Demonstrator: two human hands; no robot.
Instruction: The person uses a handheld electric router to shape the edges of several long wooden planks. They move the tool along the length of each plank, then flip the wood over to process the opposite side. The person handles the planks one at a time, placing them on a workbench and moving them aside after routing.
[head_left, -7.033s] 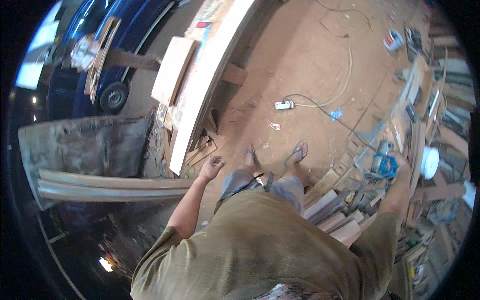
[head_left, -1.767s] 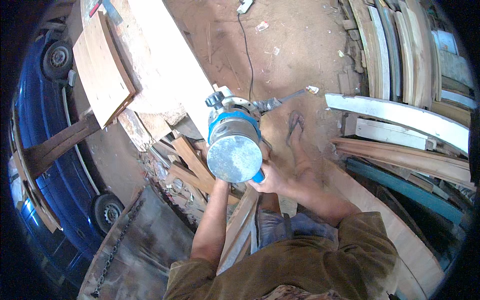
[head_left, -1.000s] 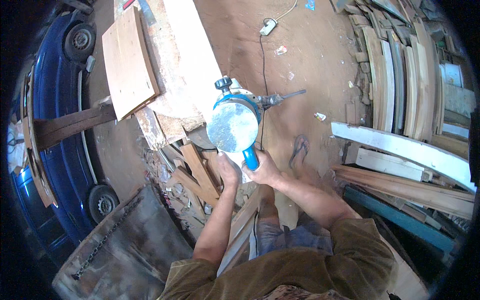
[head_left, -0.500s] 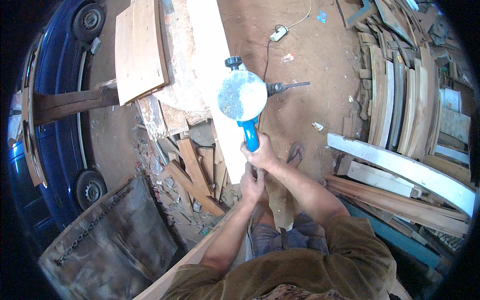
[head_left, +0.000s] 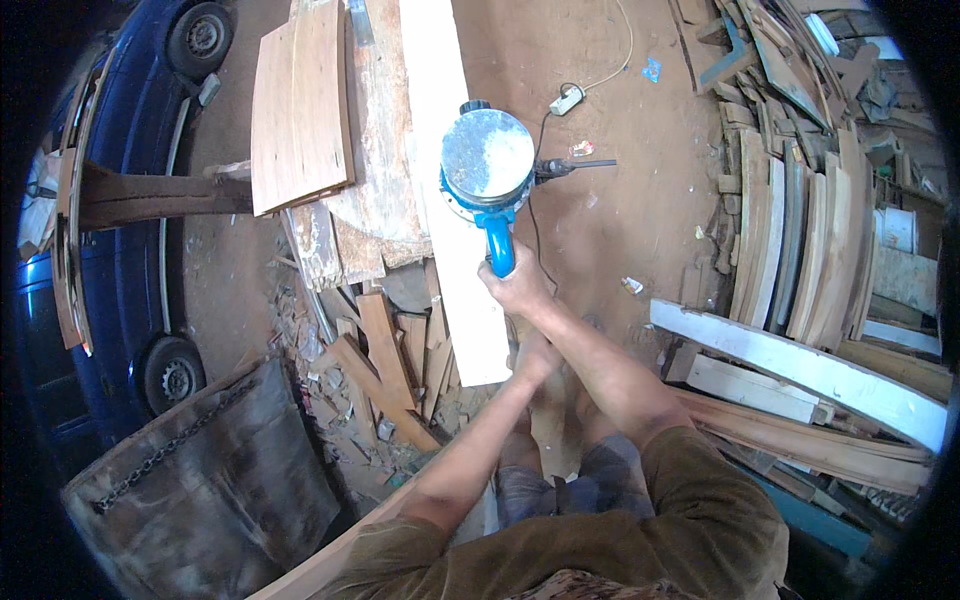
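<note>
My right hand [head_left: 515, 283] is closed around the blue handle of a router [head_left: 487, 157]. The tool has a round silver top, a dark knob on its far side and a dark rod sticking out to the right. It stands upright on a long white board [head_left: 480, 335], apparently resting on it. My left hand [head_left: 538, 358] is lower down, beside the board's near right edge and partly behind my right forearm. Its fingers are hidden, so I cannot tell whether it touches the board or holds something.
Wooden panels [head_left: 300, 110] lie left of the board on a worn bench [head_left: 385, 180]. Offcuts [head_left: 385, 345] litter the ground below. A cord runs to a white socket block [head_left: 567, 98]. Stacked planks [head_left: 805, 240] and a white beam [head_left: 800, 355] are right; a blue vehicle [head_left: 120, 290] is left.
The router now looks lower and tilted slightly differently, its base showing over the board. My left hand has moved right, off the board's near end. The whole view has shifted a little.
</note>
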